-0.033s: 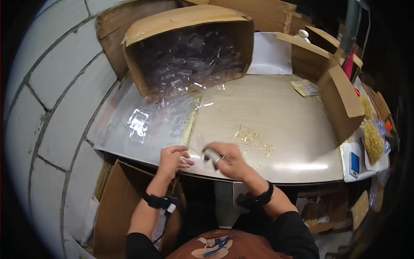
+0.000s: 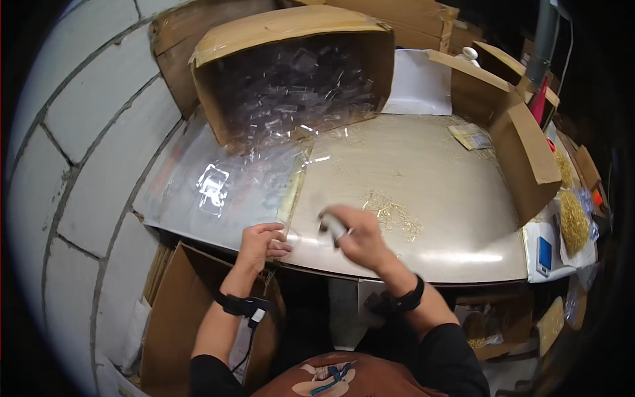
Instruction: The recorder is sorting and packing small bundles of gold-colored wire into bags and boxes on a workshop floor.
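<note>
Item: small clear plastic case [image 2: 286, 233], at tabletop [image 2: 423, 192] near edge, 6 o'clock.
L hand [image 2: 261, 243]: fingers clamped on the case, pinning it at the rim, prob. to steady it.
R hand [image 2: 354, 237]: fingers curled round a small pale piece [image 2: 336, 228], just beside the case at 3 o'clock; blurred.
Loose gold bits [image 2: 391, 213]: 1 o'clock of R hand, within reach.
Open carton of clear cases [image 2: 291, 73]: 12 o'clock, tipped toward the person.
Mid-tabletop bare; room to move.
</note>
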`<state>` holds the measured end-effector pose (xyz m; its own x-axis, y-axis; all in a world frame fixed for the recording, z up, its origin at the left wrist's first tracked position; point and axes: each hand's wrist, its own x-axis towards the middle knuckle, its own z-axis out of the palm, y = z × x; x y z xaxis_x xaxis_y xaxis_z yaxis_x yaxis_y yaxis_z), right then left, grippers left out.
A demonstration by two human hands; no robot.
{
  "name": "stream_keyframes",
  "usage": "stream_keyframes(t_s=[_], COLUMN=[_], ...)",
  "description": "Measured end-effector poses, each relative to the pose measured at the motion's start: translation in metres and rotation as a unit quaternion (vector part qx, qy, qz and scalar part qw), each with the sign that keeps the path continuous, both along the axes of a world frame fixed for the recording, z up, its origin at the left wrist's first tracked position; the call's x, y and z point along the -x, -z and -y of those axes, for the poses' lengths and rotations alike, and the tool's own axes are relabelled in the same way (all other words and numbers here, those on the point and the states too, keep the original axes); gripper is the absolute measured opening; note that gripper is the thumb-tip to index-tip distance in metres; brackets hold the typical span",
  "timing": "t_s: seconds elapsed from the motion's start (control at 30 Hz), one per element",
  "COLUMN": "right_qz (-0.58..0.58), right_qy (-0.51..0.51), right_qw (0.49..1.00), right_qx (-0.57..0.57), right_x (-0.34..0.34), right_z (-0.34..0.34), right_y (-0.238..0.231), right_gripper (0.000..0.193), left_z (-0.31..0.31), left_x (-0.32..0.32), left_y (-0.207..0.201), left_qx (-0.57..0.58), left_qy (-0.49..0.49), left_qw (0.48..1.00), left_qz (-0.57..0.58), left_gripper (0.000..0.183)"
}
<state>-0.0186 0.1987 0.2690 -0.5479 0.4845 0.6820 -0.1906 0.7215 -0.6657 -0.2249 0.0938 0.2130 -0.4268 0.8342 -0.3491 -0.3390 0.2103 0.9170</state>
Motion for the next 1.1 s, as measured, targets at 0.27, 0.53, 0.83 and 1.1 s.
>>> stream_keyframes(t_s=[0.27, 0.53, 0.83, 1.1], right_qz=[0.368, 0.629, 0.343, 0.374], right_qy=[0.110, 0.088, 0.246, 0.236], right_qw=[0.906, 0.762, 0.904, 0.890], right_qx=[-0.180, -0.122, 0.070, -0.116], right_x=[0.054, -0.066, -0.149, -0.083], right_z=[-0.128, -0.113, -0.101, -0.011], right_y=[0.070, 0.068, 0.105, 0.118], right_gripper=[0.031, 0.065, 0.050, 0.045], left_z=[0.001, 0.010, 0.096, 0.116], left_x=[-0.018, -0.065, -0.128, -0.159], left_y=[0.007, -0.040, 0.049, 0.205], left_qx=[0.030, -0.120, -0.044, 0.111], left_qy=[0.058, 0.112, 0.073, 0.219], left_qw=[0.997, 0.979, 0.977, 0.943], left_qz=[-0.049, 0.120, 0.194, 0.223], left_gripper=[0.009, 0.041, 0.011, 0.038])
